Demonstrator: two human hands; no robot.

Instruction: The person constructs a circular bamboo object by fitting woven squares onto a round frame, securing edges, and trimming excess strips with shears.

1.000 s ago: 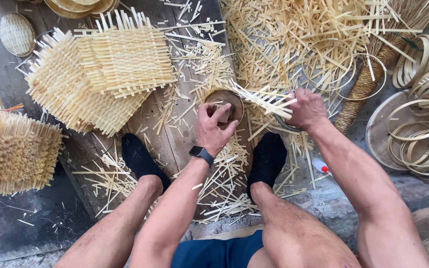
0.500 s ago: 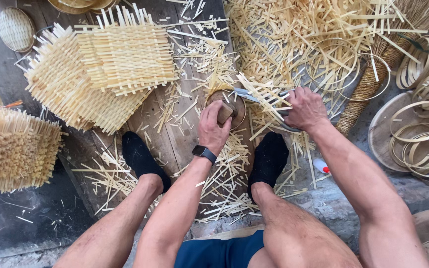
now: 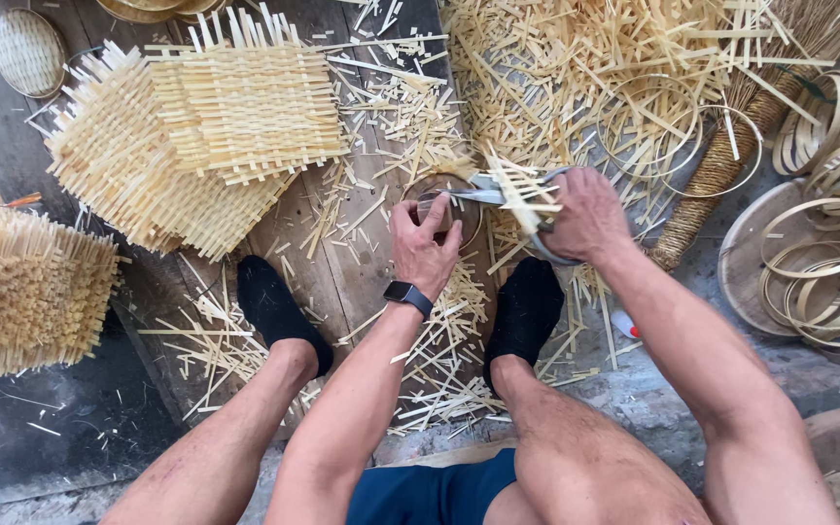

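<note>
Two square woven bamboo mats (image 3: 196, 136) are stacked on the wooden boards (image 3: 342, 272), and a third mat (image 3: 21, 287) is laid at the far left. Loose bamboo strips (image 3: 576, 68) are scattered across the top. Coiled bamboo hoops (image 3: 828, 262) are piled at the right, beside a bound broom (image 3: 731, 146). A small round woven basket (image 3: 26, 51) is seen at the upper left.

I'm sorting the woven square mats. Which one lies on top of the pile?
The squarer woven mat at the upper middle lies uppermost, overlapping the tilted mat beneath it; a third mat sits apart at the left edge.
</note>
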